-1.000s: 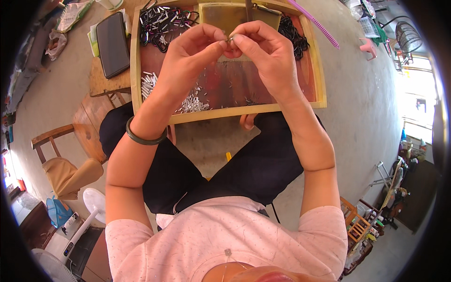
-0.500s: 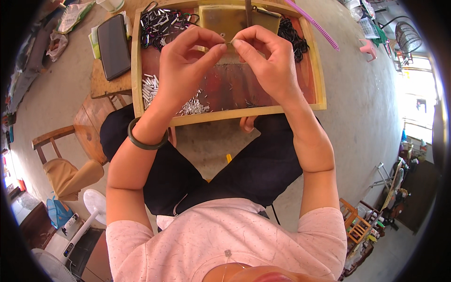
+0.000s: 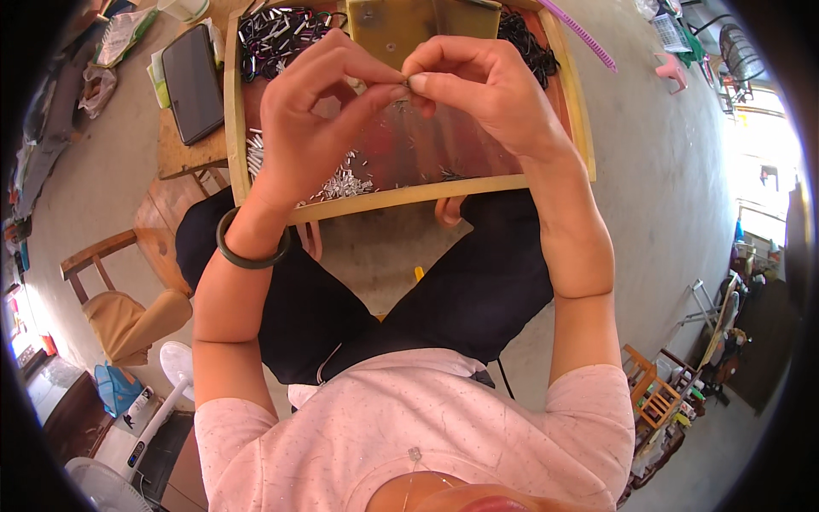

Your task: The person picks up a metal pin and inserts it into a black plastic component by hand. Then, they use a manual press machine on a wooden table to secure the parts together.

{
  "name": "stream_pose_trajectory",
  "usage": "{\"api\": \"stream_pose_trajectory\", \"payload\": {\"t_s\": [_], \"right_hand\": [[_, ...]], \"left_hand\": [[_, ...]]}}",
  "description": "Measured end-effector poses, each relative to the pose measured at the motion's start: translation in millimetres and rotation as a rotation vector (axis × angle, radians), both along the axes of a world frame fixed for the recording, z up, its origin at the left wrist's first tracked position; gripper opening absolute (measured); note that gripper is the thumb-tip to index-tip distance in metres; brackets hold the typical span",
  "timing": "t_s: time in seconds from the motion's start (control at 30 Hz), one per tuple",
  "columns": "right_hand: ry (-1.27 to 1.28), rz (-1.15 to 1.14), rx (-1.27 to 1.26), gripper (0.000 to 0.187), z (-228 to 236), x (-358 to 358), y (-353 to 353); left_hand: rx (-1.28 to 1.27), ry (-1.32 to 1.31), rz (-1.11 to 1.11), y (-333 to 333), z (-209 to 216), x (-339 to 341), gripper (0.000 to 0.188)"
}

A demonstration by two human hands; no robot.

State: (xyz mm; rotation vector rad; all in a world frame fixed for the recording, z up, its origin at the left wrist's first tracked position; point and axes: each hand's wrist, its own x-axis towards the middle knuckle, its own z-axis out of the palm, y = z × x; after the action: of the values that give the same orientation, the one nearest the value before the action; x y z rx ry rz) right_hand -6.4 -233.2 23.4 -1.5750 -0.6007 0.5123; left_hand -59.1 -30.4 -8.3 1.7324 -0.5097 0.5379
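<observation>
My left hand (image 3: pixel 320 111) and my right hand (image 3: pixel 482 90) meet fingertip to fingertip over a wood-rimmed tray (image 3: pixel 409 198). Each is closed in a pinch on something too small to make out. Black cords with silvery metal tips (image 3: pixel 277 38) are heaped at the tray's far left. More dark cords (image 3: pixel 522 47) lie at its far right. Small silvery metal pieces (image 3: pixel 345 183) are piled near the front left edge, and longer silvery tubes (image 3: pixel 255 149) sit by the left rim. Behind my fingers stands a yellowish metal block or plate (image 3: pixel 388 30).
A black phone (image 3: pixel 193 85) lies on a wooden stool or table left of the tray. A purple ribbed strip (image 3: pixel 580 34) runs past the far right corner. A wooden chair (image 3: pixel 107 264) with tan cloth and a white fan (image 3: pixel 177 365) stand to the left.
My hands have come closer together, and their fingertips now touch. The right hand has turned, so more of its back shows. The tray appears slightly farther left and up in view.
</observation>
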Motion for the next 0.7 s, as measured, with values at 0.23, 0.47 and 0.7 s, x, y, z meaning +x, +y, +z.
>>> {"api": "stream_pose_trajectory", "payload": {"t_s": [0.23,0.47,0.7], "right_hand": [[-0.026,-0.101,-0.052,0.01,-4,3,2],[-0.153,-0.133,-0.137,0.009,-9,-1,9],[-0.955,-0.264,-0.17,0.019,-18,0,22]], "left_hand": [[0.3,-0.096,0.185,0,8,5,0.013],[0.167,0.165,0.127,7,-8,6,0.015],[-0.242,0.487,-0.037,15,-12,7,0.015]]}}
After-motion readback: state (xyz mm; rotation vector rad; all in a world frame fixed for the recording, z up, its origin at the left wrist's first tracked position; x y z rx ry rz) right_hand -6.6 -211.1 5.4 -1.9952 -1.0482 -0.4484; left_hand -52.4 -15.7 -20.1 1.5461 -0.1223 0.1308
